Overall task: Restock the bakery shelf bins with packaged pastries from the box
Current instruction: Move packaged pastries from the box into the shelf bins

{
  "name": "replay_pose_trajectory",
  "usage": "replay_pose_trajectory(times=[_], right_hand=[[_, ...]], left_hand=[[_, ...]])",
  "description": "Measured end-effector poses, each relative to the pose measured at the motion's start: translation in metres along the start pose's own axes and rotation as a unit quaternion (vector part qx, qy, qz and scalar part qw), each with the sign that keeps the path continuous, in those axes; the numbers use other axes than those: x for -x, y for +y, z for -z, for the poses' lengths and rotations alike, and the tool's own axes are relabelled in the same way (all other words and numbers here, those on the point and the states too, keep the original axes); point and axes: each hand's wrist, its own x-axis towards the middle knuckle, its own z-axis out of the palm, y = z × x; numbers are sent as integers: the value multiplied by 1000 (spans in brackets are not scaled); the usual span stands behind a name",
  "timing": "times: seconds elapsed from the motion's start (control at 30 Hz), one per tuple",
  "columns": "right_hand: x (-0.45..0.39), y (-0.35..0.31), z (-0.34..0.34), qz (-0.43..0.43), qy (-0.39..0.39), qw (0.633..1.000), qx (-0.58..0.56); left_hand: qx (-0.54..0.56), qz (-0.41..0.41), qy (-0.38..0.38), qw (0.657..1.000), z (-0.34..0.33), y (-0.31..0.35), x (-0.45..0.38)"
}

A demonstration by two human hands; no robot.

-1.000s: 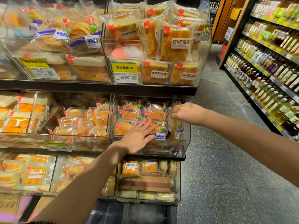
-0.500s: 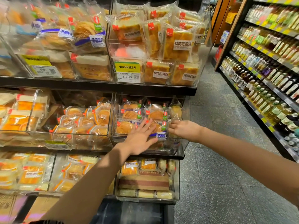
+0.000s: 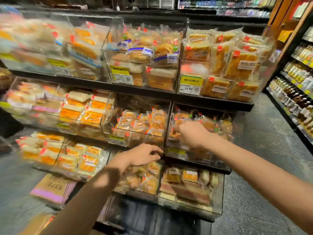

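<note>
Change since earlier frame: the left hand (image 3: 144, 156) has come off the front of the right-hand middle bin and dropped to the front edge of the middle shelf (image 3: 199, 165), by the black divider between bins. The view has swung left and up and is blurred along its left side.
Cardboard box: a box (image 3: 50, 189) with a purple band lies at the lower left, near the bottom shelf's left end. Blur hides its contents.
Left hand: fingers curled loosely, tips against the shelf edge; no packet seen in it. Whether it grips the edge or only rests there, cannot tell.
Centre middle bin: packaged pastries (image 3: 144, 124) fill it to its front wall.
Right hand: the right hand (image 3: 191, 134) is now reaching leftward inside the right-hand middle bin (image 3: 199, 156). Fingers bent down onto the packets at the bin's left wall; whether they pinch one, cannot tell.
Task item: pastries (image 3: 210, 123) lie stacked in that bin, toward its back and right.
Price tag: a tag (image 3: 190, 85) reading 19.90 sits on the top shelf's front.
Judgement: this appears to be tidying of stock already placed; the box will likely need another visit.
</note>
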Motion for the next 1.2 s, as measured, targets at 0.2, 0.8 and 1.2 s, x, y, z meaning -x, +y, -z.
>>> replay_pose_trajectory(times=[0.2,0.8,1.2], right_hand=[[-46,-147,12,82,2,993,-90],[-93,-560,-144,270,-243,909,-207],[-165,-698,-371,157,-393,875,-237]], left_hand=[[47,119,41,991,-6,-97,144],[445,468,475,598,-212,-301,507],[598,489,571,277,-340,-425,476]])
